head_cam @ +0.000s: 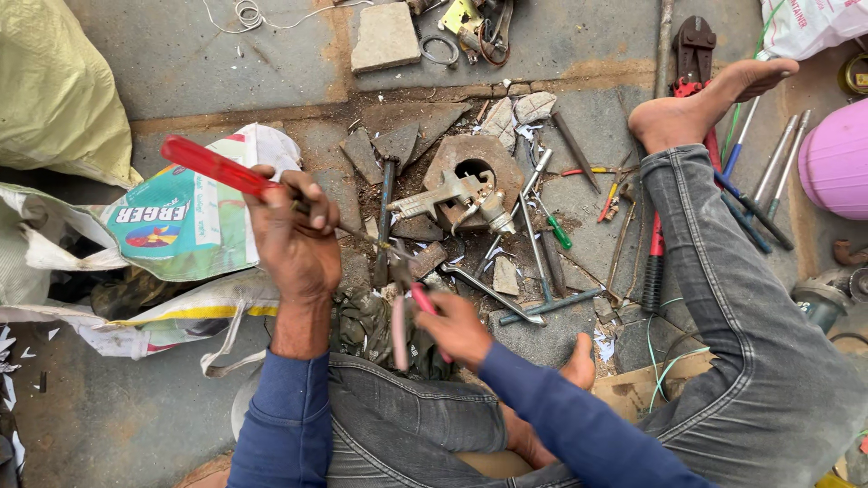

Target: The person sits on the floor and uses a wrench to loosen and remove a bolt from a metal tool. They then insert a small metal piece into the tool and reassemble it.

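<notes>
My left hand (294, 237) grips a screwdriver with a long red handle (210, 165); its thin shaft runs down to the right toward a small part near the pliers' jaws. My right hand (455, 327) holds pink-handled pliers (405, 318), jaws pointing up to the left. Just beyond both hands, a metal spray-gun-like fitting (452, 194) rests on a hexagonal rusty block (472, 164). I sit on the concrete floor in jeans, with a bare foot (701, 104) stretched out to the right.
Loose tools lie around the block: a hammer (386, 212), spanners (493, 294), a green-handled screwdriver (556, 230), chisels, red bolt cutters (692, 63). Printed sacks (172, 221) lie at left, a pink round object (836, 163) at right, and a stone slab (386, 36) with wire at the top.
</notes>
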